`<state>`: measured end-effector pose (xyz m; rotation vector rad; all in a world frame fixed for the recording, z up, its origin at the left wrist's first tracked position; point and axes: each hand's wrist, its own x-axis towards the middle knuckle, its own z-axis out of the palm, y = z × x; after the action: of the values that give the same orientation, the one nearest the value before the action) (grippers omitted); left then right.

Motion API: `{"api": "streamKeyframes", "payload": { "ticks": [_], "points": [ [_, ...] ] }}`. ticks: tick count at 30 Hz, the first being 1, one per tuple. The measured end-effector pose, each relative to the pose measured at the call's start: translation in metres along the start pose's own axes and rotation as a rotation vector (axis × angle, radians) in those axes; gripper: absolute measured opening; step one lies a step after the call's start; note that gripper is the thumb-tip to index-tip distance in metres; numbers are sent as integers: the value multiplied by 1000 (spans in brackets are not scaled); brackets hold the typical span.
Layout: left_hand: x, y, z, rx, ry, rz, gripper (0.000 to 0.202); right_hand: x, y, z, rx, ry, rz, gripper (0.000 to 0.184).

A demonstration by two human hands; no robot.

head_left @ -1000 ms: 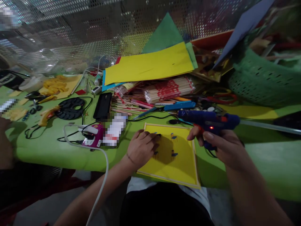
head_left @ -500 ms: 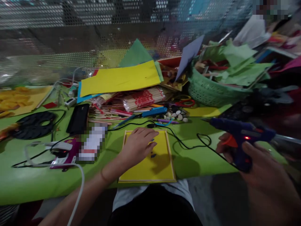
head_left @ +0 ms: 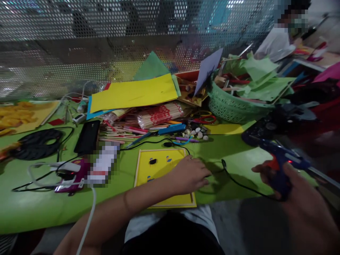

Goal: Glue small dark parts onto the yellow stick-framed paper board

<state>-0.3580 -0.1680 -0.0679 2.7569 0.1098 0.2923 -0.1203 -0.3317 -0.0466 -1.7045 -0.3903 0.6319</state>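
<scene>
My left hand [head_left: 190,174] hovers over the right edge of a yellow board [head_left: 164,199] framed with thin pale sticks. Its fingers are loosely bent and apart, with nothing visible in them. Small blue and black pieces [head_left: 152,161] form little figures on the board; my forearm hides part of it. At the right, my right hand [head_left: 297,187] grips a dark blue glue gun [head_left: 283,177] with an orange trigger and a lit red light. A clear glue stick [head_left: 325,177] sticks out of its rear, and a black cord [head_left: 241,187] runs from it across the table.
Behind the board lie blue-handled scissors [head_left: 170,129], pebbles [head_left: 198,132], wooden sticks and yellow paper [head_left: 132,94]. A green basket [head_left: 231,108] of paper scraps stands at back right. Phones [head_left: 87,137], a purple power strip [head_left: 73,177] and cables cover the left. A person sits beyond.
My left hand has moved right, from the board's middle to its right edge, uncovering figures. My right hand with the glue gun has shifted slightly right and down.
</scene>
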Motion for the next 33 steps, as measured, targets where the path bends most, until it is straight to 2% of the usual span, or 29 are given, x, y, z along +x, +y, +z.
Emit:
{"api": "streamKeyframes", "payload": {
  "ticks": [3, 5, 9, 11, 15, 18, 21, 24, 27, 29, 30, 31, 33],
  "points": [
    [-4, -16, -17, -40, 52, -68, 25, 20, 14, -5, -109, 26, 103, 29],
    [-5, -32, -30, -31, 100, -157, 23, 29, 20, -7, -249, 14, 98, 29],
    [-8, -71, -49, 130, 202, -439, 20, 43, 23, -5, -471, -29, 62, 27],
    [-9, -88, -53, 224, 202, -503, 21, 48, 22, -4, -578, -51, 23, 26],
    [-8, -106, -54, 385, 132, -510, 30, 53, 18, -1, -872, -67, -9, 40],
    [-6, -110, -54, 416, 70, -454, 32, 52, 16, 1, -1135, -78, -23, 52],
    [-5, -112, -55, 415, 49, -450, 28, 50, 14, 0, -1297, -73, -40, 59],
    [-10, -114, -55, 370, 82, -464, 25, 42, 10, -3, -1365, -25, -59, 59],
    [-17, -114, -53, 284, 137, -484, 24, 28, -1, 1, -1344, 133, -102, 51],
    [-21, -113, -52, 247, 150, -497, 25, 16, -10, 11, -1234, 224, -247, 46],
    [-23, -113, -51, 235, 154, -503, 25, 10, -15, 20, -1157, 229, -359, 44],
    [-25, -112, -51, 223, 162, -508, 25, 4, -19, 31, -1088, 211, -454, 44],
    [-27, -111, -51, 186, 199, -515, 27, -5, -26, 59, -960, 83, -629, 39]
  ]
}}
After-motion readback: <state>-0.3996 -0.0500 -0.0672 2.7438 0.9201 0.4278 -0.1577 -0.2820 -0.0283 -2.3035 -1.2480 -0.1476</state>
